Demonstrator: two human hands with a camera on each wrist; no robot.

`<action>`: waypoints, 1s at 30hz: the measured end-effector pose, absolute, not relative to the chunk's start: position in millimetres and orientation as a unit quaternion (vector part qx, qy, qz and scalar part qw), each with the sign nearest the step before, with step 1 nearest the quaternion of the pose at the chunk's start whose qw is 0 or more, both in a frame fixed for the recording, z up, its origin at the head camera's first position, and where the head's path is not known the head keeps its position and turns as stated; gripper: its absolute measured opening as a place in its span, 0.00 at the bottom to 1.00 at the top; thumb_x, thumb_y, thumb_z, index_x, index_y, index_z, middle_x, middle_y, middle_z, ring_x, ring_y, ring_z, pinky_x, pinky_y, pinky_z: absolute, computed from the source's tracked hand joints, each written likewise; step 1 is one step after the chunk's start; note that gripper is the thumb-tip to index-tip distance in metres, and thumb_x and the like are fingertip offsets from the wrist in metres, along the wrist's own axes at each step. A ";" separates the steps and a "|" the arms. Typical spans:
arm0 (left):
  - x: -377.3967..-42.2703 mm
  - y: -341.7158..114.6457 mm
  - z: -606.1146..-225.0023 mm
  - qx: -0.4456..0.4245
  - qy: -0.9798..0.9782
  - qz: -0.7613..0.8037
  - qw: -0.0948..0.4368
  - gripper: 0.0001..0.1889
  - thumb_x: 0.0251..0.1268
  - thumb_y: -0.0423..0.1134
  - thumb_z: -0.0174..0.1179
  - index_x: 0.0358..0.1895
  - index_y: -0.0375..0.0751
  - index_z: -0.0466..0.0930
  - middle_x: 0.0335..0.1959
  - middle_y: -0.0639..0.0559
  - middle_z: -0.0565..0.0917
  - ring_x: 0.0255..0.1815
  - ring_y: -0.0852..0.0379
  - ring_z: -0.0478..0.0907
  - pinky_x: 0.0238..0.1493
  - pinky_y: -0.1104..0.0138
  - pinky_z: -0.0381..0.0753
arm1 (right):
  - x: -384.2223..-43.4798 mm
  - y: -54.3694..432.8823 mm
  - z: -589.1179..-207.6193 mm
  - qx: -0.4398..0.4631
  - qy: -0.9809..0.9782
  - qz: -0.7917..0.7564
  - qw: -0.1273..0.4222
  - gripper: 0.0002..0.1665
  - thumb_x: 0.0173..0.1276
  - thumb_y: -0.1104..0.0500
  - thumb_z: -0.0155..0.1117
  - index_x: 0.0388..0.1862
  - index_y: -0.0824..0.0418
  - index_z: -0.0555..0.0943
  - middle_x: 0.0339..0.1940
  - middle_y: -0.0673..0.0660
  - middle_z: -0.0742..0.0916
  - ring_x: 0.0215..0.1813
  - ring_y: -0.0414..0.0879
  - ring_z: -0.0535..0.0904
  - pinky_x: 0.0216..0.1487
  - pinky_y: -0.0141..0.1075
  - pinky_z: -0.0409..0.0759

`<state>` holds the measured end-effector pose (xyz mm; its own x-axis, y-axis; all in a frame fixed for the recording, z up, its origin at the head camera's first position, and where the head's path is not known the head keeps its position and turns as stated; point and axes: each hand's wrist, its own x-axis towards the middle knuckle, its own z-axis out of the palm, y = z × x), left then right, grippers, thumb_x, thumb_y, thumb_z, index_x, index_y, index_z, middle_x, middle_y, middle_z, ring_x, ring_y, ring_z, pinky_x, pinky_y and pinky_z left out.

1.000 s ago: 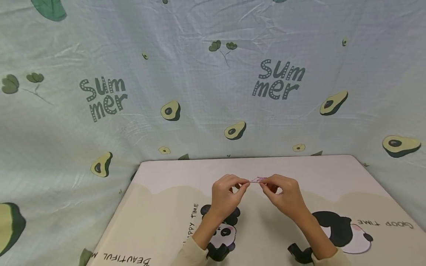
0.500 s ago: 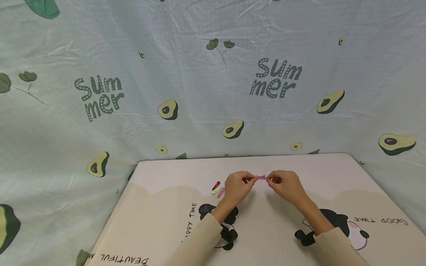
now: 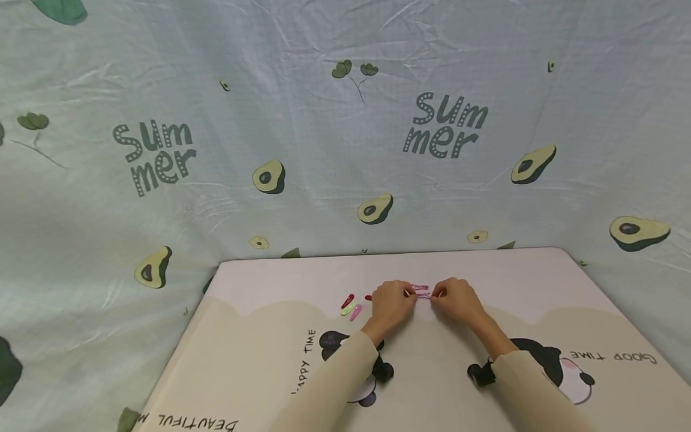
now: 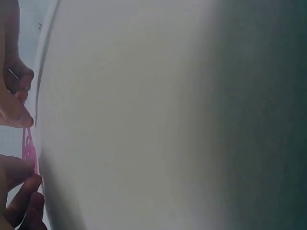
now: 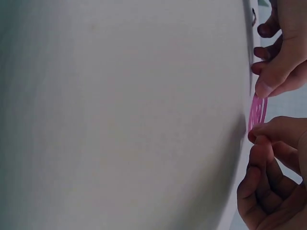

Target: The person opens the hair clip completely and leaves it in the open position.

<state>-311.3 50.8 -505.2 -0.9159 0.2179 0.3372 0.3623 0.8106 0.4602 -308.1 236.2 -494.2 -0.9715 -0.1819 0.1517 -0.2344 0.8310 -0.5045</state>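
A pink hair clip is stretched between the fingertips of my left hand and my right hand, each pinching one end. Both wrist views show the same pink clip spanning the gap between thumbs and fingers. Just behind it another pink clip lies partly hidden by the left hand. To the left of that hand are a red clip, a light green clip and a pink clip, grouped closely. A red tip pokes out beside the left knuckles; the rest is covered.
The table has a pink and beige cover printed with pandas and lettering. Behind it hangs a pale curtain with avocado and "summer" prints, close to the table's far edge.
Both hands have come down towards the table with the pink clip between them, shifting slightly right at first. The clips on the left, hidden a second ago, have come into view.
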 end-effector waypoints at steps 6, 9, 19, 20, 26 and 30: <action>-315.7 52.1 -507.0 -0.144 -0.947 -0.258 0.123 0.05 0.65 0.41 0.68 0.33 0.52 0.93 0.32 0.59 0.91 0.31 0.59 0.84 0.27 0.70 0.71 | -309.9 233.3 -495.8 0.102 -0.956 0.273 0.045 0.05 0.62 0.62 0.69 0.28 0.61 0.87 0.23 0.52 0.84 0.27 0.44 0.75 0.31 0.37 0.71; -316.1 51.7 -507.6 -0.140 -0.948 -0.262 0.116 0.05 0.65 0.41 0.68 0.34 0.51 0.93 0.32 0.59 0.91 0.31 0.60 0.84 0.27 0.70 0.71 | -310.0 231.8 -495.7 0.101 -0.956 0.274 0.042 0.05 0.62 0.62 0.69 0.27 0.61 0.87 0.23 0.53 0.84 0.27 0.45 0.75 0.30 0.37 0.71; -316.2 50.2 -507.5 -0.142 -0.947 -0.271 0.099 0.05 0.63 0.42 0.69 0.33 0.51 0.93 0.32 0.59 0.91 0.30 0.60 0.84 0.26 0.70 0.70 | -308.6 229.9 -494.9 0.094 -0.959 0.265 0.033 0.04 0.62 0.63 0.69 0.28 0.62 0.86 0.23 0.53 0.84 0.27 0.45 0.74 0.30 0.37 0.71; -316.2 49.9 -507.1 -0.142 -0.947 -0.273 0.096 0.05 0.64 0.42 0.69 0.33 0.51 0.93 0.32 0.59 0.91 0.31 0.60 0.84 0.27 0.70 0.70 | -308.7 230.0 -495.2 0.093 -0.959 0.266 0.032 0.04 0.62 0.63 0.69 0.28 0.63 0.86 0.22 0.53 0.84 0.27 0.45 0.74 0.30 0.37 0.71; -315.5 47.7 -503.5 -0.140 -0.941 -0.297 0.076 0.05 0.64 0.41 0.69 0.33 0.49 0.93 0.30 0.58 0.90 0.30 0.61 0.82 0.29 0.70 0.71 | -309.2 230.8 -496.3 0.095 -0.958 0.267 0.029 0.04 0.62 0.63 0.70 0.28 0.63 0.87 0.24 0.53 0.85 0.28 0.45 0.75 0.31 0.37 0.72; -315.0 46.6 -501.4 -0.133 -0.939 -0.310 0.062 0.05 0.63 0.42 0.69 0.33 0.49 0.93 0.29 0.58 0.90 0.30 0.61 0.82 0.29 0.69 0.71 | -309.3 231.7 -495.8 0.095 -0.957 0.273 0.021 0.05 0.63 0.63 0.70 0.29 0.63 0.87 0.24 0.53 0.85 0.28 0.45 0.75 0.31 0.37 0.72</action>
<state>-315.0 46.6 -501.4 -0.9570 0.2108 0.1994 0.2880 0.7731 0.5652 -309.3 231.7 -495.8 -0.9810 -0.1705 0.0921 -0.1934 0.8326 -0.5190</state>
